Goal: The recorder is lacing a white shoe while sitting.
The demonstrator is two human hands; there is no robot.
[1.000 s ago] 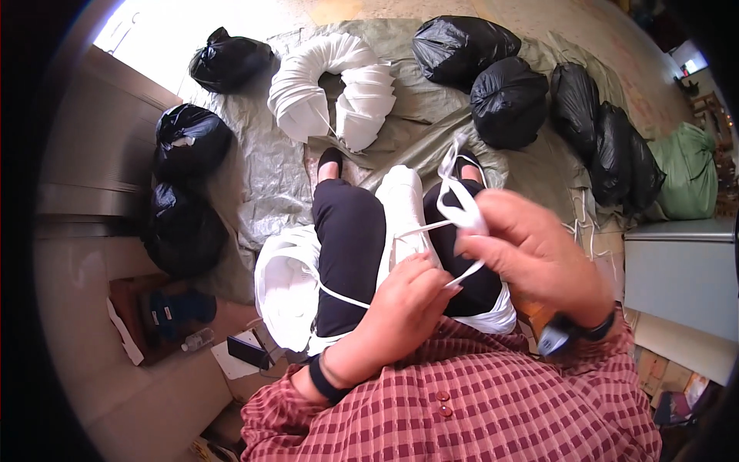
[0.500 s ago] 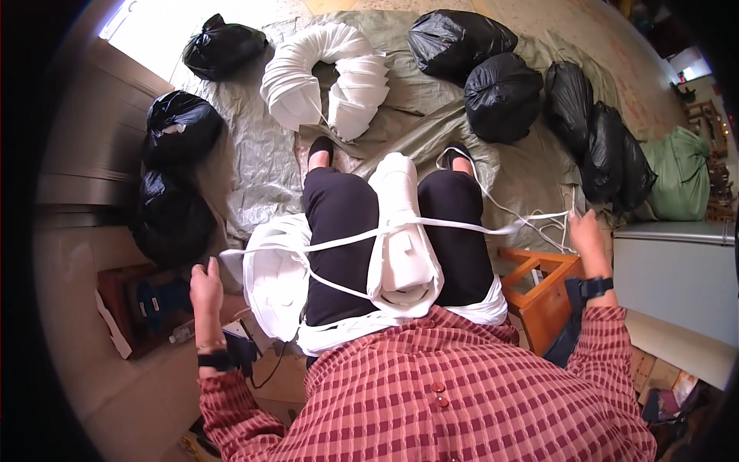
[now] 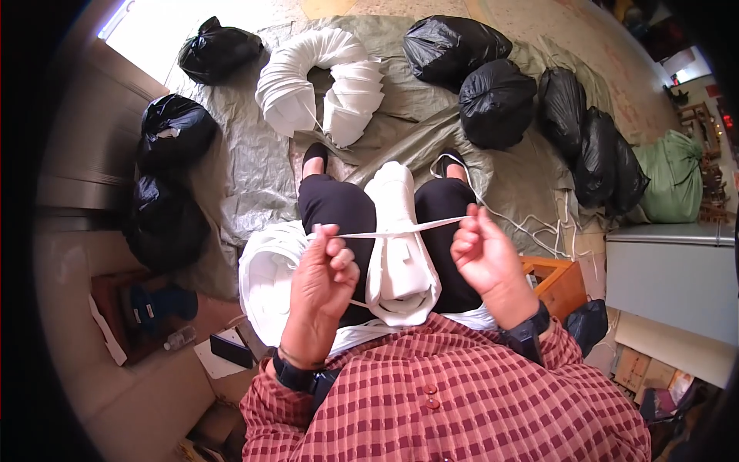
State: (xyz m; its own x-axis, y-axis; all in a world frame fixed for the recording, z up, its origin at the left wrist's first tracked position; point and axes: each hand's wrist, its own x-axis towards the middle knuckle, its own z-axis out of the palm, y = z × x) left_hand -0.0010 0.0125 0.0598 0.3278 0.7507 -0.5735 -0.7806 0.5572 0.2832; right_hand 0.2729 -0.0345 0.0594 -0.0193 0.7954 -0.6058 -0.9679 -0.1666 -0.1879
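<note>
Head view: I see the white strap [image 3: 400, 229] stretched sideways across the white bundle [image 3: 400, 254], each end pinched by my left hand [image 3: 323, 289] and right hand [image 3: 485, 258].

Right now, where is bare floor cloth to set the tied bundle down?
Bare patch of the grey-green tarp between the left black bags and the curved white stack. Another lies right of the right hand, though loose white cord crosses it. The lap is crowded.
</note>
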